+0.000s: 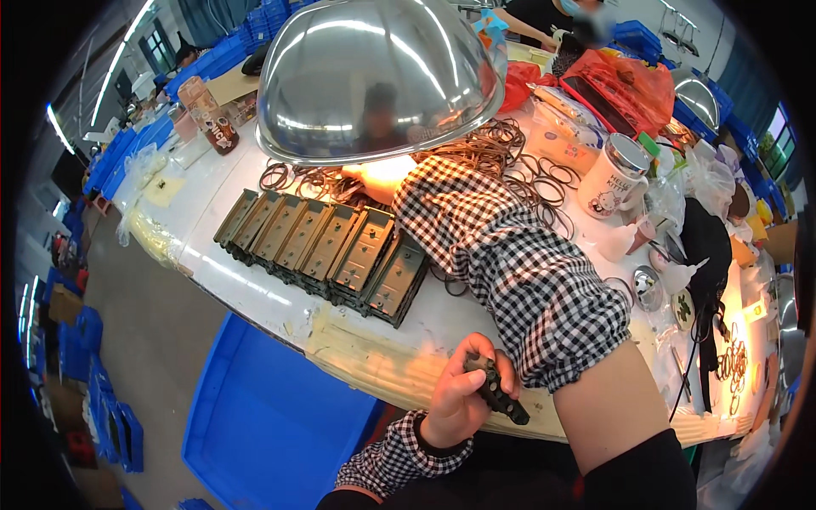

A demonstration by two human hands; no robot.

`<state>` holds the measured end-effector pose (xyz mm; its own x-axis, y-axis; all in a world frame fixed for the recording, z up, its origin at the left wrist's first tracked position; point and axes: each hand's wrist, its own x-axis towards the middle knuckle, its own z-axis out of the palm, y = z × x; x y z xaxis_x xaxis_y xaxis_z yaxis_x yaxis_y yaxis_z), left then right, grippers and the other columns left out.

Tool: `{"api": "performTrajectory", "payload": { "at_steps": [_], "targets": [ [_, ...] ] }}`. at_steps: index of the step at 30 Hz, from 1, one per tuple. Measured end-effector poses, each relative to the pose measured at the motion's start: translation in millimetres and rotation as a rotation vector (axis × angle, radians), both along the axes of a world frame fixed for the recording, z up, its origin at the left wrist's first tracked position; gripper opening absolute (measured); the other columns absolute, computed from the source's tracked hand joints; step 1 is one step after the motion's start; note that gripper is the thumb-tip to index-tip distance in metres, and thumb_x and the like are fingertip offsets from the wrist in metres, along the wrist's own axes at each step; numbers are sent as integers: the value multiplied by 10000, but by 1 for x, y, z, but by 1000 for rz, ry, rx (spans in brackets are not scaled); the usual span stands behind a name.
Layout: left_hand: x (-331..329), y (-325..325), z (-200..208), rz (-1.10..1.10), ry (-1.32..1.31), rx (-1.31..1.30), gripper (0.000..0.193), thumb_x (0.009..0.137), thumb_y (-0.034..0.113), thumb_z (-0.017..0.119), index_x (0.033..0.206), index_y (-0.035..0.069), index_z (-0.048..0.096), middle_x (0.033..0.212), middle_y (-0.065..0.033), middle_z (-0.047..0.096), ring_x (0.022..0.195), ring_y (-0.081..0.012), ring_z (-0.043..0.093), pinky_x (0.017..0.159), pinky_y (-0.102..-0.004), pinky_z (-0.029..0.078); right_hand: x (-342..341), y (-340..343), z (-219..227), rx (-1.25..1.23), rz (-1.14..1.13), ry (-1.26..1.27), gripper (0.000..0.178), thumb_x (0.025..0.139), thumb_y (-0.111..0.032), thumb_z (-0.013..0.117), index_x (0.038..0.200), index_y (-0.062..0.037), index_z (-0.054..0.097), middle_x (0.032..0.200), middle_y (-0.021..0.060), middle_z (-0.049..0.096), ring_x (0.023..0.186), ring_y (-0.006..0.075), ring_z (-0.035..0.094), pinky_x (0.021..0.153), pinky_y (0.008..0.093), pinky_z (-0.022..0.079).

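Observation:
My left hand (461,393) is closed around a small, dark, elongated part with round holes (495,391), held just above the near table edge. My right arm, in a black-and-white checked sleeve, reaches across the table to the far left. Under the rim of a shiny metal dome (374,76), my right hand (384,177) is lit brightly among a heap of brown rubber rings (489,144). Glare washes out its fingers, so their grip is unclear. Left of that arm stands a row of several dark-framed, brass-coloured channel-shaped parts (314,242), set side by side and stacked.
Below the table's left edge sits a blue bin (272,416). On the right are a white lidded mug (614,177), red plastic bags (625,89), a round metal tin (648,287) and a black cloth (707,255). A patterned tumbler (208,115) stands far left. Another person works at the back.

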<state>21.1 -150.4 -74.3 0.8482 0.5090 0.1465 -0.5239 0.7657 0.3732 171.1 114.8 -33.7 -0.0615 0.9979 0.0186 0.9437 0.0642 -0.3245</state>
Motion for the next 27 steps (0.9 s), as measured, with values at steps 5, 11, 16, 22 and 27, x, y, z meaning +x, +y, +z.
{"api": "performTrajectory", "payload": {
  "at_steps": [5, 11, 16, 22, 27],
  "targets": [
    [5, -1, -3, 0, -65, -3, 248, 857, 210, 573, 1019, 100, 421, 834, -131, 573, 805, -232, 545, 857, -397, 422, 24, -6, 1, 332, -92, 118, 402, 1002, -309, 323, 1156, -49, 587, 1197, 176, 597, 1121, 303, 554, 975, 416, 415],
    [6, -4, 1, 11, 16, 58, 229, 861, 275, 546, 985, 130, 419, 794, -88, 557, 764, -231, 527, 864, -426, 366, 70, -25, -22, 558, 16, -455, 183, 861, -175, 513, 896, -112, 682, 879, 97, 671, 828, 247, 666, 719, 375, 527],
    [4, -2, -1, 26, 5, 55, 220, 866, 269, 541, 992, 130, 425, 795, -85, 555, 769, -226, 519, 859, -423, 362, 66, -52, 5, 603, 95, -439, 185, 864, -154, 495, 917, -132, 670, 838, 71, 660, 796, 238, 665, 685, 370, 526],
    [4, -1, 2, 22, 1, 74, 202, 868, 257, 525, 999, 138, 429, 793, -81, 554, 776, -218, 514, 831, -404, 358, 85, -83, 16, 560, 105, -377, 317, 856, -120, 494, 1163, -77, 564, 983, 117, 652, 825, 280, 654, 685, 400, 529],
    [4, -2, 1, 30, -11, 61, 200, 864, 252, 521, 1004, 139, 433, 788, -72, 553, 769, -211, 508, 812, -393, 357, 88, -106, 33, 531, -280, -98, 283, 839, -117, 559, 1105, -138, 651, 875, 177, 674, 801, 350, 649, 693, 421, 511]
  ]
}}
